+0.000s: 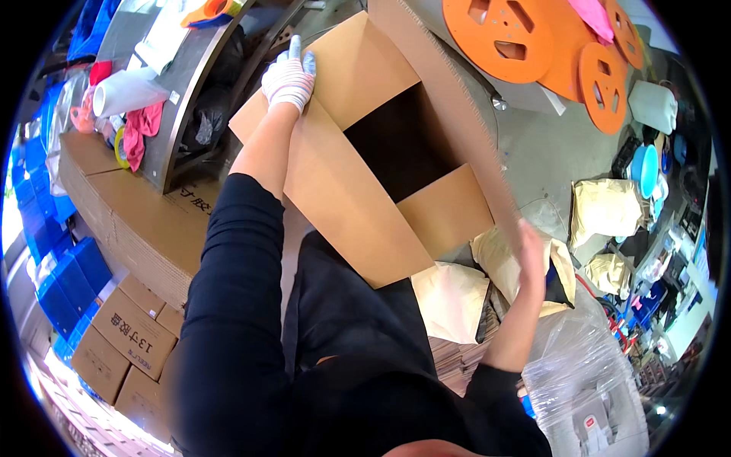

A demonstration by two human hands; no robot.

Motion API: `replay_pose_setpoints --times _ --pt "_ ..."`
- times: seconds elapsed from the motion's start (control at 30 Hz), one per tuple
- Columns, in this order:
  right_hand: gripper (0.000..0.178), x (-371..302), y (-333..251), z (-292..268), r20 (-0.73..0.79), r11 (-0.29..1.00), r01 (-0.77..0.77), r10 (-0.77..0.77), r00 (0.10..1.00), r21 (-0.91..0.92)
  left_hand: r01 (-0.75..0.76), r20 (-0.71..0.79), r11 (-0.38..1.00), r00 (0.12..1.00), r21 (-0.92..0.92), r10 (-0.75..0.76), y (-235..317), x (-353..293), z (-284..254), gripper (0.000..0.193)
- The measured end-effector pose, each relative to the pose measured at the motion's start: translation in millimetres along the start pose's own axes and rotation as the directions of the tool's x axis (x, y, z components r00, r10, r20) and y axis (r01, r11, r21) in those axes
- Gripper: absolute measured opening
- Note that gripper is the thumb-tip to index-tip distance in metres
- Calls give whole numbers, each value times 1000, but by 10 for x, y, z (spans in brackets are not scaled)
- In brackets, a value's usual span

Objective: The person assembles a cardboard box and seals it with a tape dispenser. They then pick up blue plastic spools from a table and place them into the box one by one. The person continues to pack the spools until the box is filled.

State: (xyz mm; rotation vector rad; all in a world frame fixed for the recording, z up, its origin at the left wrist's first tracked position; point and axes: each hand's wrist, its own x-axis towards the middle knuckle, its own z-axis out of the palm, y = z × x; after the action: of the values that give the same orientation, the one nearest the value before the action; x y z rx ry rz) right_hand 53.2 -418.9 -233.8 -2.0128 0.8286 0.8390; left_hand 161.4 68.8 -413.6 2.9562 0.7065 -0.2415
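An open cardboard box [411, 137] is tilted in front of me, its flaps spread around a dark inside. My left hand [289, 80], in a white striped glove with grey fingertips, rests on the near left flaps where two of them meet. Its fingers are stretched out. On the other side, my right hand [531, 255] looks bare and touches the lower end of the long right flap. Blur and the flap's edge conceal most of its fingers.
Left are a metal-edged table [183, 99], a stack of flat cardboard [145, 221] and closed cartons [126, 339]. Orange reels [499, 38] stand at the upper right. Pale paper sacks [605, 209] and a plastic-wrapped bundle [586, 381] lie on the right.
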Motion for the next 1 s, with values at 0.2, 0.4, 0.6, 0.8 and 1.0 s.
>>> replay_pose_setpoints --times 0.2,0.4,0.6,0.8,1.0 --pt "69 -115 1212 1394 19 808 279 -316 949 -519 79 58 941 996 -328 -63 -360 85 295 50" --pt "84 -90 1359 1841 -482 935 257 -113 869 243 165 274 402 934 -900 230 -573 337 302 60" --pt "81 -95 901 1864 -339 776 138 103 935 616 200 300 296 890 -934 343 -867 555 -89 63" --pt "84 429 305 1836 -338 954 96 6 941 285 -118 18 687 982 -717 187 -1431 594 -287 47" --pt "102 689 -522 1696 -98 952 -245 230 968 -183 39 115 882 993 -469 18 -1348 670 -332 42"
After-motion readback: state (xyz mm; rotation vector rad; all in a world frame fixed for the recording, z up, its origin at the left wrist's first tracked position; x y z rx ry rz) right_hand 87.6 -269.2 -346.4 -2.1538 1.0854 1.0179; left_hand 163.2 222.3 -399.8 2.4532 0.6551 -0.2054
